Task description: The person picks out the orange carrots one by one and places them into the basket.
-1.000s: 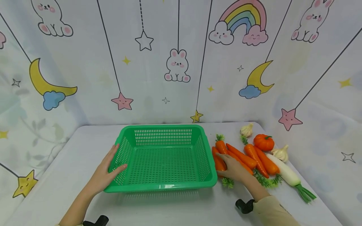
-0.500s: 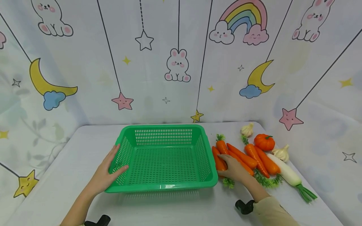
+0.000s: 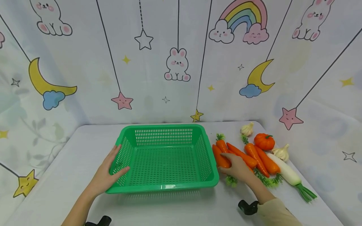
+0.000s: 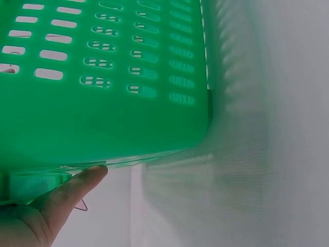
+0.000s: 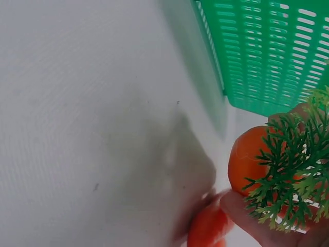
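A green plastic basket with slotted walls stands at the middle of the table. My left hand rests on its left rim, fingers spread and the thumb reaching over the edge; in the left wrist view the thumb touches the rim. To the right of the basket, my right hand grips an orange carrot. The right wrist view shows the carrot's rounded end, with its green leafy top covering part of my fingers.
More carrots lie close by on the right. Beyond them are a small pumpkin, two garlic bulbs and a white radish with green stalks. A patterned cloth hangs behind the white table.
The right hand and the carrot in it have shifted slightly away from the neighbouring carrots. My left hand stays at the basket's rim, almost still.
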Tool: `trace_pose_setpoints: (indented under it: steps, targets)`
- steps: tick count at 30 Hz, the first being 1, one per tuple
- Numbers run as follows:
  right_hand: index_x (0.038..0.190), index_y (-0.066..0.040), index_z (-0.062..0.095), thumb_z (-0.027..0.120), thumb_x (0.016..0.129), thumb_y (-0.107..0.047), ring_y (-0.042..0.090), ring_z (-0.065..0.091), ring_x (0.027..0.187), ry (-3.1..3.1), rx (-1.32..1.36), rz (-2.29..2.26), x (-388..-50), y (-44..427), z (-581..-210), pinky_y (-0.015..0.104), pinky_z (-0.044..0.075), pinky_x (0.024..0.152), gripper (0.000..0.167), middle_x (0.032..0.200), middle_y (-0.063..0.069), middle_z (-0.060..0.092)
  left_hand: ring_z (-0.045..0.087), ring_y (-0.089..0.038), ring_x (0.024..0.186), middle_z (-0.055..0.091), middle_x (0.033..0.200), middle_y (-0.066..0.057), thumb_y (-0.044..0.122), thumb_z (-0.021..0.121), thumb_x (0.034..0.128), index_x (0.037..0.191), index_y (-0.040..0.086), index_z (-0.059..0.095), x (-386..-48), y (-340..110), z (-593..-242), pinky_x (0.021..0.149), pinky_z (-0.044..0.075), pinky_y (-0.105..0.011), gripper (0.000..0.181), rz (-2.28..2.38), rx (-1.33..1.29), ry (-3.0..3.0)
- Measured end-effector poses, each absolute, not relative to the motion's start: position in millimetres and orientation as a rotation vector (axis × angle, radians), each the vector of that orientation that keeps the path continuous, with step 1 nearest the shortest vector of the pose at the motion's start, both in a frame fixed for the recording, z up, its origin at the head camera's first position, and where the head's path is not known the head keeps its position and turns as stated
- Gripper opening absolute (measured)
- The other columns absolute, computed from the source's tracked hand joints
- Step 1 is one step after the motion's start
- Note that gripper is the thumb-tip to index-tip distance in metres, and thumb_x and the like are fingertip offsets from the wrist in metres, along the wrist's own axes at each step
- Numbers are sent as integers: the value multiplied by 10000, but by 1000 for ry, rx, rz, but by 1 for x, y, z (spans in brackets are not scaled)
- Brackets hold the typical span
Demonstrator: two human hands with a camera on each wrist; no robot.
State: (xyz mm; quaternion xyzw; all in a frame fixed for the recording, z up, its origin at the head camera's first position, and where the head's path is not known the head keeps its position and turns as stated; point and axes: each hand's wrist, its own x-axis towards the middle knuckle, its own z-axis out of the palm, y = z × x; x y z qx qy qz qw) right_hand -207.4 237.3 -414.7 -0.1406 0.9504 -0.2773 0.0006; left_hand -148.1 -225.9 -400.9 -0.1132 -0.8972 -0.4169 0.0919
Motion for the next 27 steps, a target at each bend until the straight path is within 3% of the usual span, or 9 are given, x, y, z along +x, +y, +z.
trace_pose_setpoints:
  steps: [4, 11, 23, 27]
  targets:
    - [1253, 6, 525, 731, 763, -222, 174, 496, 753, 3010, -432, -882, -206, 238, -408, 282, 439, 599, 578, 1150, 164, 572, 105, -466, 1328, 80, 1505, -195, 286, 646, 844, 1482, 184, 138, -147, -226, -403, 869, 170, -758, 821, -1250, -324, -2670]
    - [1241, 1, 541, 731, 759, -226, 186, 496, 784, 3103, -502, -827, -202, 241, -396, 319, 438, 671, 565, 1133, 164, 589, 100, -455, 1334, 82, 1507, -184, 294, 644, 846, 1482, 192, 139, -147, -228, -406, 877, 167, -753, 818, -1258, -308, -2674]
    - [1272, -16, 519, 728, 781, -228, 187, 481, 759, 3135, -502, -876, -191, 236, -361, 262, 399, 583, 574, 1166, 186, 574, 107, -459, 1331, 84, 1506, -189, 297, 624, 857, 1479, 185, 160, -149, -224, -402, 883, 171, -750, 784, -1256, -309, -2676]
    - [1271, -35, 526, 724, 784, -236, 149, 445, 644, 3146, -529, -890, -187, 230, -353, 226, 368, 507, 563, 990, 129, 610, 101, -455, 1334, 76, 1508, -183, 305, 581, 890, 1478, 178, 168, -149, -223, -402, 896, 166, -740, 730, -1275, -298, -2675]
